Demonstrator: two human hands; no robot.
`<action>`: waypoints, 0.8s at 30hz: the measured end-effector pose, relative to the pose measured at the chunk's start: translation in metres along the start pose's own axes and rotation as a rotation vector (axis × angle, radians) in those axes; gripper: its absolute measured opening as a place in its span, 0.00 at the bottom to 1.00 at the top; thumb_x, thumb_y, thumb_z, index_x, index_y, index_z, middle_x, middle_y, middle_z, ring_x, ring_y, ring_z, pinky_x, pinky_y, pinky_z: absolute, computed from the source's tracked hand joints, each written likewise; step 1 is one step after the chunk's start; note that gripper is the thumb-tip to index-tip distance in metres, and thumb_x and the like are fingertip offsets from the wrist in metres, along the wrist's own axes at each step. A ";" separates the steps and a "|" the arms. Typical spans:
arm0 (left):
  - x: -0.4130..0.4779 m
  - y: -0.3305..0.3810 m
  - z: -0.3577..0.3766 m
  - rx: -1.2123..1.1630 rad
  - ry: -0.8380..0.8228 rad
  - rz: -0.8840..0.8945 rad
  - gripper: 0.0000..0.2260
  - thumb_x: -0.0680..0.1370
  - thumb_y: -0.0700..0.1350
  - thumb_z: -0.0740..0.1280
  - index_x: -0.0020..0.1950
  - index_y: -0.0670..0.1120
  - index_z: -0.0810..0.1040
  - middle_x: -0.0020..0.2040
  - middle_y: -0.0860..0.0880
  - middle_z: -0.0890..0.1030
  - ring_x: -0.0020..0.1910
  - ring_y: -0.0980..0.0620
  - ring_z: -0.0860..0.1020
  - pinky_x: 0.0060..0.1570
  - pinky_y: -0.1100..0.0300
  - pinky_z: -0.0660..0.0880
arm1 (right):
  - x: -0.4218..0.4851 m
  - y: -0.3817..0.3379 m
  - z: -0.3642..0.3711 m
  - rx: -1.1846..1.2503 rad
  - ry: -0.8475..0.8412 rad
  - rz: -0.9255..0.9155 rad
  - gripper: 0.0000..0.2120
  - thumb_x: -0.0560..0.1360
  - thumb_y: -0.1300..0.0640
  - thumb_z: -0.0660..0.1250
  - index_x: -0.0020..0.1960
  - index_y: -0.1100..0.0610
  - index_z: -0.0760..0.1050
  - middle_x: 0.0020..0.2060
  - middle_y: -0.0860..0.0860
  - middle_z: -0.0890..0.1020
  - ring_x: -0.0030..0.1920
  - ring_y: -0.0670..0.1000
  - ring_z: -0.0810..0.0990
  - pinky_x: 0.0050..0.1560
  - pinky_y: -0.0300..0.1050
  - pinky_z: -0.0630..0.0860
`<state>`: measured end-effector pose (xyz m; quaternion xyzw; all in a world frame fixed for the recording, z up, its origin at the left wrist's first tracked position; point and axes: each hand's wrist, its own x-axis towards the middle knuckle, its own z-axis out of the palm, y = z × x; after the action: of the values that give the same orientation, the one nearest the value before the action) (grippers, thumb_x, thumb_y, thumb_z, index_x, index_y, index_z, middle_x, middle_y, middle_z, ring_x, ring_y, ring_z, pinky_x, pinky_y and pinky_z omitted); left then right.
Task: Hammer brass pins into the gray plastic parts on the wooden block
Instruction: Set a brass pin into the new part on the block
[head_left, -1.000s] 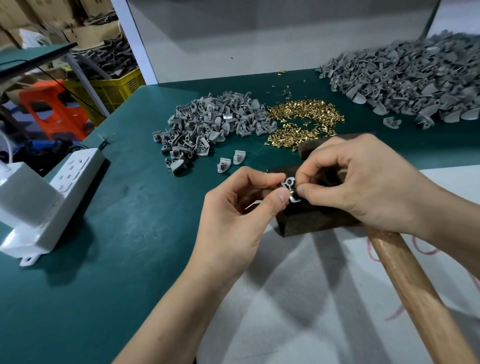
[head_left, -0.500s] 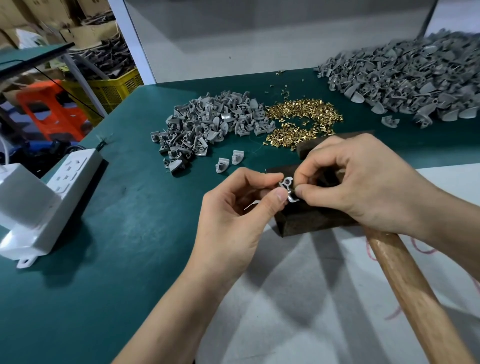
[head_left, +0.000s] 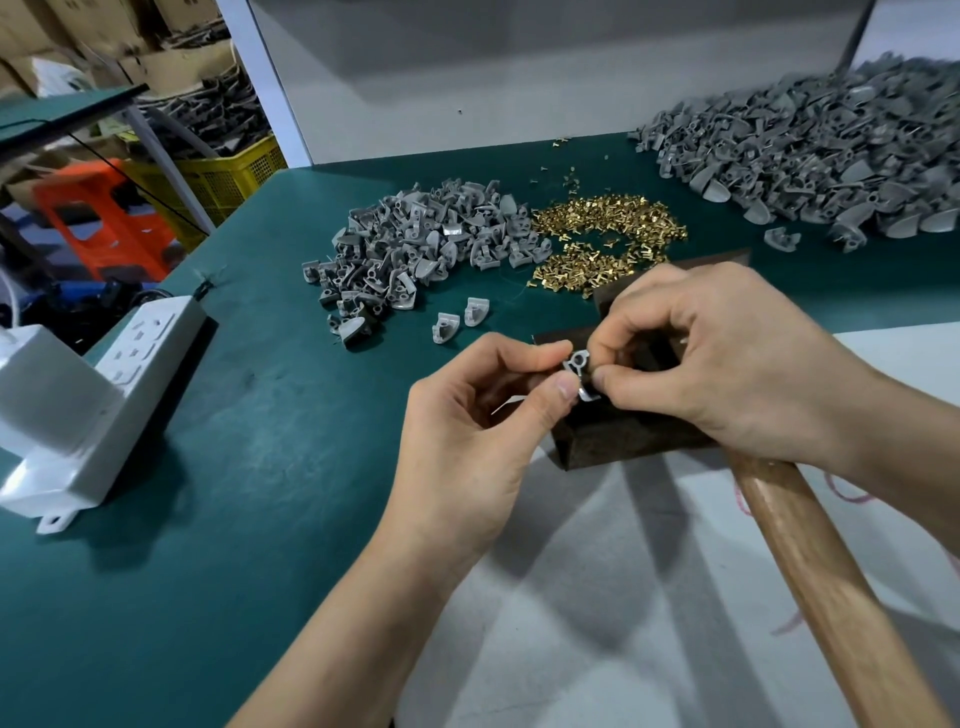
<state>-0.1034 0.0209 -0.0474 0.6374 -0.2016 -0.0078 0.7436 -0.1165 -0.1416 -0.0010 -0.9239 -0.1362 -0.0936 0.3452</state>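
A small gray plastic part (head_left: 579, 370) is pinched between the thumb and forefinger of my left hand (head_left: 472, 431) and the fingertips of my right hand (head_left: 727, 358), just above the dark wooden block (head_left: 623, 434). Whether a pin sits in the part is too small to tell. The hammer's wooden handle (head_left: 831, 597) runs from under my right hand toward the lower right; its head is hidden behind that hand. A heap of brass pins (head_left: 602, 244) lies beyond the block.
A pile of gray parts (head_left: 415, 249) lies left of the pins, with two loose ones (head_left: 460, 319) nearer me. A much larger gray pile (head_left: 810, 156) fills the back right. A white power strip (head_left: 104, 384) sits at the table's left edge.
Both hands stay pinched on the gray part above the block, with only slight finger shifts. The hammer handle has not moved.
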 end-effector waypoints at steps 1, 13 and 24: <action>0.000 0.000 0.000 -0.003 0.001 -0.002 0.04 0.67 0.42 0.72 0.41 0.47 0.81 0.38 0.53 0.84 0.38 0.59 0.80 0.43 0.67 0.77 | 0.000 0.000 0.000 0.003 0.001 0.007 0.05 0.61 0.51 0.68 0.31 0.52 0.79 0.34 0.48 0.80 0.42 0.45 0.75 0.51 0.41 0.67; 0.000 0.000 0.001 -0.014 -0.020 0.002 0.05 0.68 0.40 0.71 0.43 0.45 0.82 0.40 0.54 0.85 0.42 0.60 0.81 0.45 0.70 0.75 | 0.002 0.001 -0.004 -0.030 -0.011 0.010 0.04 0.61 0.51 0.68 0.31 0.50 0.79 0.35 0.48 0.80 0.41 0.43 0.76 0.44 0.33 0.67; 0.000 0.001 0.002 -0.017 0.003 -0.020 0.04 0.67 0.42 0.71 0.40 0.45 0.79 0.38 0.53 0.83 0.38 0.59 0.79 0.44 0.68 0.76 | 0.007 0.008 -0.030 0.154 0.016 0.038 0.07 0.73 0.56 0.68 0.39 0.52 0.83 0.33 0.45 0.83 0.30 0.42 0.78 0.31 0.26 0.70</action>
<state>-0.1046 0.0198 -0.0459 0.6329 -0.1940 -0.0157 0.7493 -0.1098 -0.1661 0.0187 -0.8963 -0.1228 -0.0835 0.4179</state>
